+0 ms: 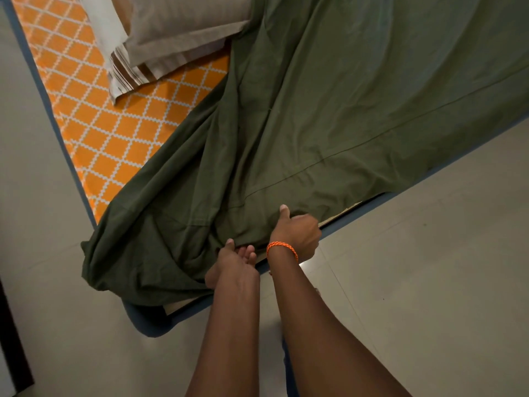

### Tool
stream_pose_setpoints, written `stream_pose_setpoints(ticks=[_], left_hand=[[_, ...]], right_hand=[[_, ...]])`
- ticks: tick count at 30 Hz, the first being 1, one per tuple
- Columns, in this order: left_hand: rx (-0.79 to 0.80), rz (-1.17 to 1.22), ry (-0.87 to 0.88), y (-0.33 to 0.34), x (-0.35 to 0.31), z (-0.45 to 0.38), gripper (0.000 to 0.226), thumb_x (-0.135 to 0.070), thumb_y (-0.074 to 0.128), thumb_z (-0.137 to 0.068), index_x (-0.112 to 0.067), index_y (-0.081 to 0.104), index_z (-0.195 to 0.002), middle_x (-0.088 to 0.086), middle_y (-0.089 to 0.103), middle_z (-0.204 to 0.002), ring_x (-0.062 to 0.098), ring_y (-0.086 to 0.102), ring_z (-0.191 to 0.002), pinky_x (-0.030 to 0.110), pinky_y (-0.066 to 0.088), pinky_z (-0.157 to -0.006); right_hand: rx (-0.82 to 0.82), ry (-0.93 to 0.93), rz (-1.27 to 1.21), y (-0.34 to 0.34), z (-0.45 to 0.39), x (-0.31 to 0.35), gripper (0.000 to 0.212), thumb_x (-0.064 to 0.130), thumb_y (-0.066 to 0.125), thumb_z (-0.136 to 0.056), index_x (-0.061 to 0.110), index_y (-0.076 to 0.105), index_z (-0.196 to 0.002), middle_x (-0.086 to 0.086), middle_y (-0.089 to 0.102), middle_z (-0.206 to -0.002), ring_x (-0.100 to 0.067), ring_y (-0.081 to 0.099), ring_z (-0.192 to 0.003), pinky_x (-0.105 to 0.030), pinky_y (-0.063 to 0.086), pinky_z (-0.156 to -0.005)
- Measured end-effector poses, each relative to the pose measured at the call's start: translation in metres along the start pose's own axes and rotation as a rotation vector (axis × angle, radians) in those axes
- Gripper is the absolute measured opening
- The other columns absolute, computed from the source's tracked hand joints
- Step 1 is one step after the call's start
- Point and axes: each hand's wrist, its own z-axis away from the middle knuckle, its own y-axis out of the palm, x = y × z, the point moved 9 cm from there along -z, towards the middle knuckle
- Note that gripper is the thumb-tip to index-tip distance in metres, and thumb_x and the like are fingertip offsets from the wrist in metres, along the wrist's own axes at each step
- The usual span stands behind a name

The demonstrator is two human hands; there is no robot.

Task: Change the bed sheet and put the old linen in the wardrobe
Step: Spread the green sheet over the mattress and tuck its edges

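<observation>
Green sheet spread over most of bed, bunched at near corner; orange patterned mattress bare at pillow end. Right hand pinches sheet hem at bed edge, thumb up. Left hand grips fabric beside it. Judging: spreading half done, tucking and wardrobe left.

Bedroom floor around a bed corner
Pale grey floor tiles gleam under soft light; a dark wooden edge stands at the lower left.
</observation>
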Motion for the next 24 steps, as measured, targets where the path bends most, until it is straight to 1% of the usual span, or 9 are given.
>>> stream_pose_setpoints(ticks=[3,6,10,13,15,18,20,22,24], left_hand=[[-0.007,-0.016,-0.022,-0.003,-0.001,-0.003,0.035,-0.024,0.046,-0.113,-0.012,0.047,-0.08,0.006,0.052,-0.084,0.015,0.052,-0.063,0.014,0.038,-0.031],[-0.067,-0.032,-0.048,-0.015,-0.007,-0.007,0.034,-0.026,0.057,-0.108,-0.01,0.049,-0.08,0.005,0.054,-0.086,0.015,0.058,-0.05,0.015,0.04,-0.03],[-0.084,-0.01,-0.07,-0.03,-0.014,-0.016,0.032,-0.024,0.062,-0.106,-0.003,0.053,-0.084,0.008,0.056,-0.082,0.017,0.057,-0.057,0.021,0.047,-0.05],[-0.155,-0.064,-0.004,-0.044,-0.025,-0.024,0.03,-0.015,0.062,-0.105,-0.004,0.058,-0.078,0.009,0.062,-0.072,0.01,0.057,-0.035,0.02,0.045,-0.035],[-0.213,-0.136,0.07,-0.055,-0.032,-0.02,0.026,-0.011,0.066,-0.099,-0.002,0.064,-0.075,0.009,0.068,-0.065,0.011,0.059,-0.039,0.023,0.046,-0.038],[-0.206,-0.347,0.293,-0.067,-0.048,-0.002,0.039,-0.026,0.066,-0.099,-0.005,0.069,-0.067,0.007,0.069,-0.054,0.017,0.061,-0.044,0.028,0.051,-0.051],[-0.289,-0.573,0.609,-0.08,-0.076,0.016,0.055,-0.043,0.058,-0.103,-0.01,0.068,-0.06,0.005,0.065,-0.05,0.022,0.064,-0.05,0.033,0.053,-0.057],[-0.437,-0.655,0.924,-0.099,-0.11,0.031,0.048,-0.043,0.057,-0.103,-0.012,0.069,-0.068,0.006,0.066,-0.065,0.027,0.064,-0.067,0.037,0.049,-0.063],[-0.547,-0.671,1.138,-0.114,-0.14,0.033,0.021,-0.034,0.064,-0.099,-0.014,0.071,-0.097,0.01,0.067,-0.101,0.034,0.061,-0.099,0.043,0.048,-0.081]], right_hand=[[-0.003,0.081,-0.03,0.001,0.007,-0.008,0.044,0.053,0.078,-0.088,0.012,0.063,-0.095,-0.015,0.071,-0.107,-0.038,0.069,-0.098,-0.042,0.052,-0.072],[0.028,0.07,0.023,0.007,0.011,-0.005,0.047,0.05,0.07,-0.095,0.006,0.064,-0.109,-0.017,0.07,-0.114,-0.039,0.068,-0.102,-0.041,0.049,-0.073],[0.073,-0.02,0.151,0.013,-0.001,0.005,0.04,0.042,0.065,-0.1,0.007,0.065,-0.118,-0.016,0.068,-0.121,-0.037,0.066,-0.109,-0.039,0.05,-0.081],[0.088,-0.067,0.137,0.011,-0.008,0.005,0.037,0.037,0.068,-0.1,0.005,0.067,-0.119,-0.014,0.069,-0.119,-0.036,0.066,-0.109,-0.033,0.042,-0.078],[0.06,-0.107,0.123,0.007,-0.006,0.003,0.03,0.034,0.066,-0.101,0.005,0.069,-0.11,-0.013,0.07,-0.11,-0.036,0.067,-0.106,-0.03,0.038,-0.075],[0.025,-0.204,0.059,0.009,0.004,0.0,0.033,0.03,0.061,-0.103,0.007,0.063,-0.08,-0.008,0.065,-0.078,-0.032,0.066,-0.083,-0.029,0.036,-0.066],[-0.023,-0.22,-0.016,0.006,0.01,-0.008,0.036,0.03,0.059,-0.103,0.008,0.06,-0.075,-0.004,0.06,-0.067,-0.026,0.06,-0.071,-0.032,0.038,-0.063],[-0.109,-0.214,-0.06,-0.002,0.023,-0.017,0.042,0.033,0.058,-0.104,0.008,0.057,-0.07,0.001,0.052,-0.06,-0.012,0.048,-0.059,-0.032,0.034,-0.058],[-0.166,-0.301,-0.037,-0.005,0.047,-0.017,0.05,0.037,0.058,-0.105,0.011,0.051,-0.064,0.004,0.043,-0.054,-0.005,0.038,-0.052,-0.03,0.025,-0.049]])
